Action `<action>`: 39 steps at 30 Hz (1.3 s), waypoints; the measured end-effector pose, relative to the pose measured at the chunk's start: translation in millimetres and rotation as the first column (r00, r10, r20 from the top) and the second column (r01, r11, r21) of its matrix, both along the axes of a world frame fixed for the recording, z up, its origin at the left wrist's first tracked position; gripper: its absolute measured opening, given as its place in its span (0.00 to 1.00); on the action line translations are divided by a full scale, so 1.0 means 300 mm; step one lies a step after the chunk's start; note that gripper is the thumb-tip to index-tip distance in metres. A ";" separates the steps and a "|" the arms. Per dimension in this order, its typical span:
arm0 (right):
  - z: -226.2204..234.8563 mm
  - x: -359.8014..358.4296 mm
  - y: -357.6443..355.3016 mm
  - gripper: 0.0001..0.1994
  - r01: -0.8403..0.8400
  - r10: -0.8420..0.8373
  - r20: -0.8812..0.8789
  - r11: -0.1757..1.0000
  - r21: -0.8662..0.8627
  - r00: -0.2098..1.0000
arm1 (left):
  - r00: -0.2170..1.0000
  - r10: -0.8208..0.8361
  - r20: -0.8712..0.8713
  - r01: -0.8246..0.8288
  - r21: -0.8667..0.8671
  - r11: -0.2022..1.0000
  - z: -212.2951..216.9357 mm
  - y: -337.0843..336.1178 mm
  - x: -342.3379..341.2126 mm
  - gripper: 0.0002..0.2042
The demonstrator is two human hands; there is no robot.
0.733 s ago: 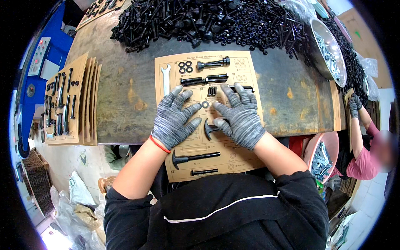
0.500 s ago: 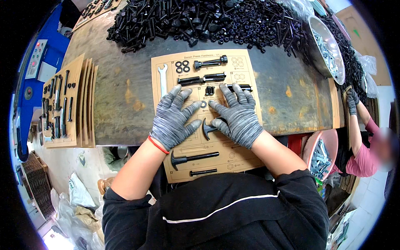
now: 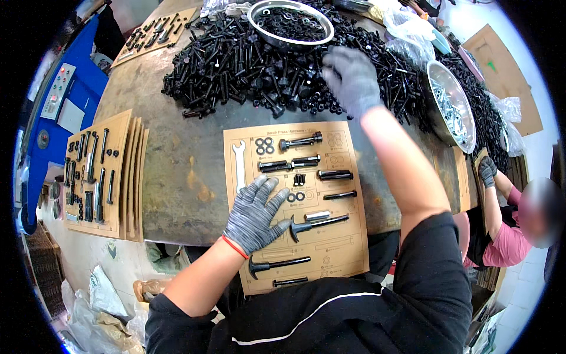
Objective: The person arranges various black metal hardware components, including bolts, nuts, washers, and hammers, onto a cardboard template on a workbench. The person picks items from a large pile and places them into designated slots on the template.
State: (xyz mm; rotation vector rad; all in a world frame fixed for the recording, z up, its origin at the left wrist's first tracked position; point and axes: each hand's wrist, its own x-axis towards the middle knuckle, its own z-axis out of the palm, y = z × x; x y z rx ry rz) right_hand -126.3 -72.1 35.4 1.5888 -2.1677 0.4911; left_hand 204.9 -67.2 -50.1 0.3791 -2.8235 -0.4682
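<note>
My left hand [image 3: 254,215], in a grey glove, lies with fingers spread on the left part of a printed cardboard sheet [image 3: 356,256]. A silver open-end wrench [image 3: 240,168] lies just above its fingertips. Bolts [image 3: 300,140], black washers [image 3: 264,146], a silver sleeve [image 3: 317,216] and two black hook-ended pieces [image 3: 319,225] rest on the sheet. My right hand [image 3: 352,82], gloved too, is over the heap of black bolts and nuts [image 3: 236,74], close to a metal bowl [image 3: 286,42] of small black parts. Motion blurs its fingers, so any grip is unclear.
Several upright cardboard sheets with hardware [image 3: 121,177] stand at the left table edge. Another filled sheet [image 3: 154,36] lies at the far left. A steel bowl of silver bolts [image 3: 451,109] is at the right, near a co-worker in a pink top [image 3: 507,224].
My right hand has left the sheet and moved up to the heap, uncovering a hook-ended piece and the silver sleeve. My left hand stays on the sheet. The view now reaches farther across the table.
</note>
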 end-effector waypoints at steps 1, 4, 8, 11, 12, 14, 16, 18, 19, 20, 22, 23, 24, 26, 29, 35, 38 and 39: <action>0.042 -0.046 -0.087 0.14 0.083 -0.086 0.064 0.995 0.048 0.994 | 1.000 0.008 -0.025 -0.008 0.008 1.000 -0.008 -0.002 0.001 0.28; 0.102 -0.169 -0.342 0.18 0.220 -0.260 0.203 0.955 0.199 0.944 | 1.000 0.008 -0.027 -0.008 -0.014 1.000 -0.010 -0.005 0.001 0.28; 0.103 -0.176 -0.536 0.16 0.245 -0.350 0.159 0.854 0.458 0.923 | 0.999 0.025 -0.027 -0.025 0.006 1.000 -0.013 -0.008 0.014 0.28; 0.055 -0.345 -0.635 0.16 0.435 -0.607 0.165 0.709 0.556 0.778 | 1.000 -0.009 -0.024 0.009 0.003 1.000 -0.007 -0.011 -0.014 0.28; 0.024 -0.425 -0.646 0.16 0.534 -0.735 0.259 0.647 0.544 0.627 | 0.999 -0.024 -0.022 0.024 0.012 1.000 -0.008 -0.009 -0.024 0.28; 0.024 -0.202 -0.548 0.16 0.273 -0.294 0.233 0.955 0.117 0.927 | 0.999 0.044 -0.004 -0.044 0.021 0.999 -0.014 -0.013 0.027 0.28; -0.001 -0.197 -0.405 0.12 0.058 -0.018 0.179 0.973 -0.222 0.984 | 1.000 0.025 -0.012 -0.025 0.042 0.999 -0.012 -0.011 0.016 0.28; 0.025 -0.037 -0.247 0.08 -0.005 0.020 0.368 0.999 -0.041 0.930 | 0.999 0.033 -0.026 -0.032 0.042 0.999 -0.030 -0.011 0.020 0.29; 0.039 0.051 -0.141 0.10 -0.041 0.004 0.330 0.994 0.104 0.944 | 0.999 0.029 -0.027 -0.028 0.036 0.999 -0.036 -0.009 0.020 0.29; 0.020 0.141 -0.033 0.07 -0.179 0.077 0.481 0.969 0.169 0.873 | 0.999 0.034 -0.029 -0.033 0.018 0.999 -0.036 -0.009 0.025 0.28; -0.020 0.248 0.156 0.05 -0.288 0.094 0.347 0.772 0.567 0.933 | 0.999 0.022 -0.033 -0.023 -0.014 1.000 -0.021 -0.008 0.011 0.28; -0.054 0.291 0.219 0.05 -0.358 0.002 0.455 0.622 0.697 0.890 | 0.998 0.008 -0.065 -0.009 -0.014 1.000 -0.021 -0.009 0.004 0.27; -0.056 0.360 0.269 0.06 -0.333 -0.023 0.407 0.534 0.777 0.913 | 0.998 0.009 -0.068 -0.010 -0.011 1.000 -0.026 -0.009 0.003 0.27; -0.127 0.420 0.329 0.08 -0.256 -0.123 0.378 0.544 0.799 0.918 | 0.997 0.016 -0.074 -0.017 -0.011 1.000 -0.028 -0.008 0.011 0.27; -0.203 0.437 0.386 0.11 -0.189 -0.129 0.412 0.739 0.646 0.902 | 0.997 0.023 -0.079 -0.024 -0.021 0.999 -0.031 -0.005 0.014 0.27; -0.208 0.459 0.419 0.12 -0.159 -0.197 0.472 0.775 0.612 0.859 | 0.996 0.026 -0.085 -0.031 -0.061 0.998 -0.027 0.003 0.009 0.27; -0.208 0.465 0.407 0.13 -0.150 -0.180 0.433 0.767 0.624 0.883 | 0.995 0.030 -0.095 -0.035 -0.050 0.998 -0.033 -0.001 0.014 0.26; -0.209 0.470 0.419 0.13 -0.096 -0.231 0.412 0.766 0.636 0.882 | 0.994 0.029 -0.104 -0.033 -0.040 0.999 -0.039 0.007 0.010 0.26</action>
